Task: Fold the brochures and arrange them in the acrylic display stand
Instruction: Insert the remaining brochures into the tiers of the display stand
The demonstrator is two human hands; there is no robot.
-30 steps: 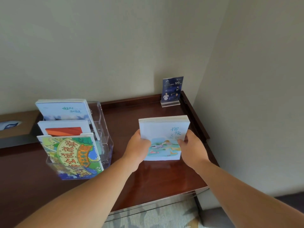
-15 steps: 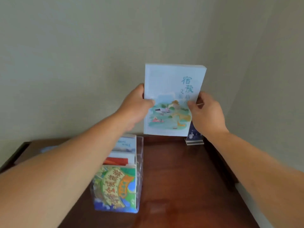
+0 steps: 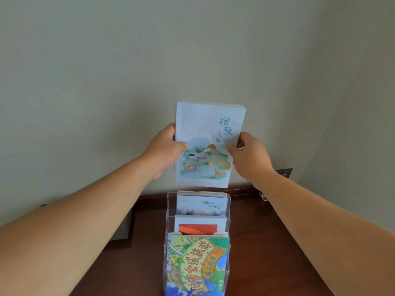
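Note:
A stack of light-blue folded brochures (image 3: 205,129) with a landscape drawing is held upright in the air, just above the back of the clear acrylic display stand (image 3: 228,214). My left hand (image 3: 164,150) grips its left edge and my right hand (image 3: 250,157) grips its right edge. The stand holds three tiers: pale-blue brochures (image 3: 201,205) at the back, white-and-orange brochures (image 3: 199,226) in the middle, and colourful green-and-yellow brochures (image 3: 196,265) in front.
The stand sits on a dark wooden desk (image 3: 277,253) against a plain wall, near a corner on the right. A small dark sign card (image 3: 284,173) stands at the back right, partly behind my right arm. A dark flat item (image 3: 123,229) lies left, behind my left arm.
Both hands lifted the light-blue stack off the desk and carried it leftwards until it hangs over the stand. The view has swung so the stand is now centred below.

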